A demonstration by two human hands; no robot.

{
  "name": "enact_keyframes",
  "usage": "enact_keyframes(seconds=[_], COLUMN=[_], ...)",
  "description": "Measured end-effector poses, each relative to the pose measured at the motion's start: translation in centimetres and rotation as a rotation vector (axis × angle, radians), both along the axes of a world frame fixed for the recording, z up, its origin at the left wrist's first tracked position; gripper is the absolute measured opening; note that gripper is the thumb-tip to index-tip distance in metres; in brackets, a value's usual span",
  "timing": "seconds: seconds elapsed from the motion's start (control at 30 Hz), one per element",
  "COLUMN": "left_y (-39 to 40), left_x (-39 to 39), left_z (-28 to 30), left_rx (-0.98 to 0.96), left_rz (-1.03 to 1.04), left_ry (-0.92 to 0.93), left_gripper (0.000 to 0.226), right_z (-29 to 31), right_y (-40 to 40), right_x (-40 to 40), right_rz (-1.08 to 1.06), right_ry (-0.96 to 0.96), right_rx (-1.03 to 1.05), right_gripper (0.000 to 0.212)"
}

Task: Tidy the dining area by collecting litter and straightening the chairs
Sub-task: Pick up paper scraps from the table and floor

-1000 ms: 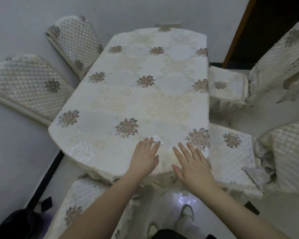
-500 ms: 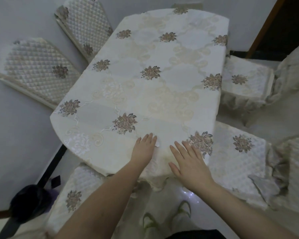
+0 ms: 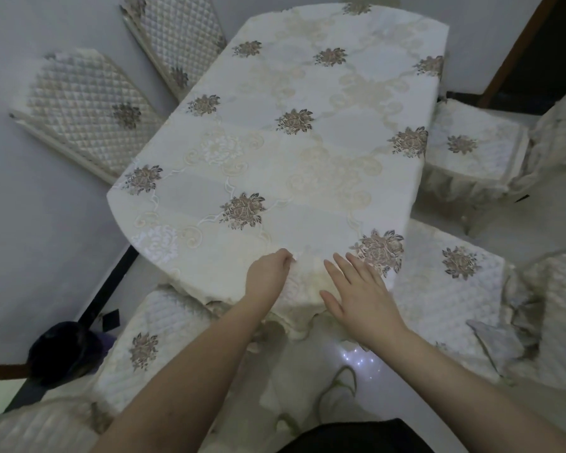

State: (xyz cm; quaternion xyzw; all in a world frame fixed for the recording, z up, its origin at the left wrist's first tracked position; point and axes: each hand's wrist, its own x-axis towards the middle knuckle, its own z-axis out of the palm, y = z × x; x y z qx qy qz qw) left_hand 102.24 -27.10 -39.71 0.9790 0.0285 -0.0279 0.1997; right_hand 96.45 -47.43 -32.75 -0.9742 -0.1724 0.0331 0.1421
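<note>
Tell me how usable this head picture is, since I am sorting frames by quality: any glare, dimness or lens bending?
Head view: dim, flat indoor light with soft detail; glare only as small sparkling spots on the glossy floor; wide-angle bending curves the tablecloth edges and fans out the chair backs; left hand and right hand reasonably sharp.

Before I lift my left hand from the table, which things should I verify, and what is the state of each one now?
1. Left hand fingers curled, pinching the puckered tablecloth: ok.
2. Litter inside that grip: cannot tell, the fingers hide it.
3. Right hand flat on the cloth, holding nothing: ok.
4. Other litter on the tabletop: none visible, ok.
5. Near right chair seat pushed in: not ok, it stands out beside the table.
</note>
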Motion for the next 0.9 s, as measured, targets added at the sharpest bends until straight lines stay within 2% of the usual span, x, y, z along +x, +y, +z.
enact_keyframes(seconds=[0.13, 0.33, 0.47, 0.57, 0.67, 0.8, 0.9], left_y=[0.5, 1.8, 3.2, 3.8, 4.3, 4.1, 3.7], left_x=[-2.8, -8.7, -13.9, -17.5, -20.4, -22.7, -23.7], left_z=[1.1, 1.9, 2.7, 3.7, 4.1, 4.7, 4.3], left_rx=[-0.405, -0.792, -1.196, -1.453, -1.584, -1.647, -1.674], left_rz=[0.183, 0.316, 0.318, 0.298, 0.311, 0.257, 0.244], left_ry=[0.038, 0.119, 0.149, 0.160, 0.158, 0.203, 0.258], left_gripper=[0.011, 0.010, 0.019, 0.015, 0.009, 0.035, 0.038], right_z=[0.4, 0.5, 1.2, 1.6, 1.8, 1.8, 1.9], right_y=[0.7, 1.8, 2.9, 3.6, 4.0, 3.6, 3.1], right_x=[-2.4, -7.9, -12.5, -15.6, -18.2, -20.5, -21.6], right_rz=[-0.021, -0.085, -0.127, -0.128, -0.146, -0.170, -0.186], right_ry=[-0.036, -0.019, -0.028, -0.044, -0.053, -0.045, -0.024], right_rx=[-0.007, -0.032, -0.003, 0.004, 0.011, 0.013, 0.014], right_gripper=[0.053, 0.057, 0.058, 0.057, 0.058, 0.058, 0.059])
